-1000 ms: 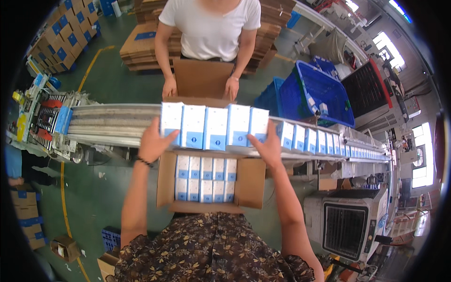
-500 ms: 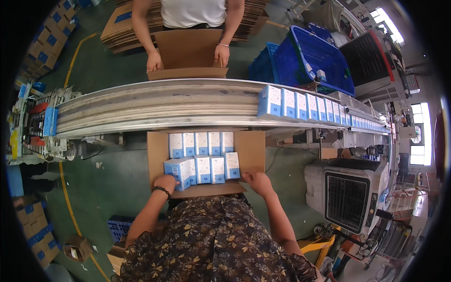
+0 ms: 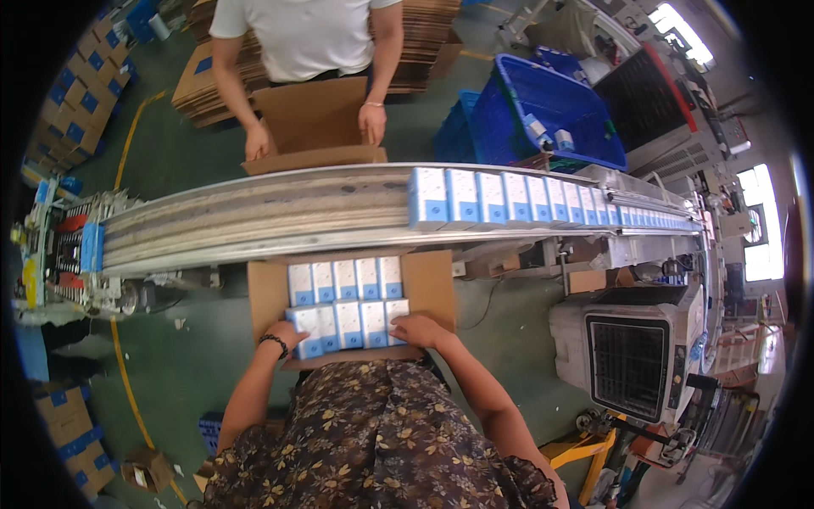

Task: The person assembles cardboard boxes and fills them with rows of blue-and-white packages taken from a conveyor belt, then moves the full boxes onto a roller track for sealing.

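An open cardboard carton in front of me holds two rows of small white-and-blue boxes. My left hand grips the left end of the near row, its fingers curled at the end box. At the opposite end, my right hand has its fingers pressed against the rightmost box of that row. The near row stands fairly even between both hands, partly hidden by the fingers.
Beyond the carton runs a conveyor, with a line of similar boxes on its right part. Across it, a person holds another open carton. Blue crates stand far right; an air cooler stands at right.
The tilted left box now stands in line, and the near row has closed up. My right hand moved left onto its end. Boxes on the conveyor shifted left in view.
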Demonstrator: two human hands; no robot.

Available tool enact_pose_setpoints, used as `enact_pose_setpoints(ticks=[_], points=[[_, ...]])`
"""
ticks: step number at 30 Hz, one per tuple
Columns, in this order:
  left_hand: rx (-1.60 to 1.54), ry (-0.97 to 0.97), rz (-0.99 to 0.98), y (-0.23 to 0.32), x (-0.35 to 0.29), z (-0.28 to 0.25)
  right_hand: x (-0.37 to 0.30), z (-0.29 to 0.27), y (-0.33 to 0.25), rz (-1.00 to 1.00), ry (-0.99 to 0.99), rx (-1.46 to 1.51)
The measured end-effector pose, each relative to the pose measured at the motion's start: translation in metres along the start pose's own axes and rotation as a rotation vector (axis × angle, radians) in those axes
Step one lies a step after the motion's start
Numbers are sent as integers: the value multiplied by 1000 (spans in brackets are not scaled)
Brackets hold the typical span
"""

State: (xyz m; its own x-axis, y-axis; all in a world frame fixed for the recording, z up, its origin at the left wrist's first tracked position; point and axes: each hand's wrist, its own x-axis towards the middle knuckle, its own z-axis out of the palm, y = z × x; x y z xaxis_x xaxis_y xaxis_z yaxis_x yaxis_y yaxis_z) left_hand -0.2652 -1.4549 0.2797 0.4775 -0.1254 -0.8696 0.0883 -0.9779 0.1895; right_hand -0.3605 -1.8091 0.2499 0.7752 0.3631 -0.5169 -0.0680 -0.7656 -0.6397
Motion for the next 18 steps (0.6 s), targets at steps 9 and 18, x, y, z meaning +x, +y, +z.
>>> enact_pose_setpoints(ticks=[9, 18], points=[[726, 28, 48, 48, 50, 23, -62, -161, 5, -82, 875, 256], [-225, 781, 788, 220, -8, -103, -21, -265, 89, 405, 1070, -465]])
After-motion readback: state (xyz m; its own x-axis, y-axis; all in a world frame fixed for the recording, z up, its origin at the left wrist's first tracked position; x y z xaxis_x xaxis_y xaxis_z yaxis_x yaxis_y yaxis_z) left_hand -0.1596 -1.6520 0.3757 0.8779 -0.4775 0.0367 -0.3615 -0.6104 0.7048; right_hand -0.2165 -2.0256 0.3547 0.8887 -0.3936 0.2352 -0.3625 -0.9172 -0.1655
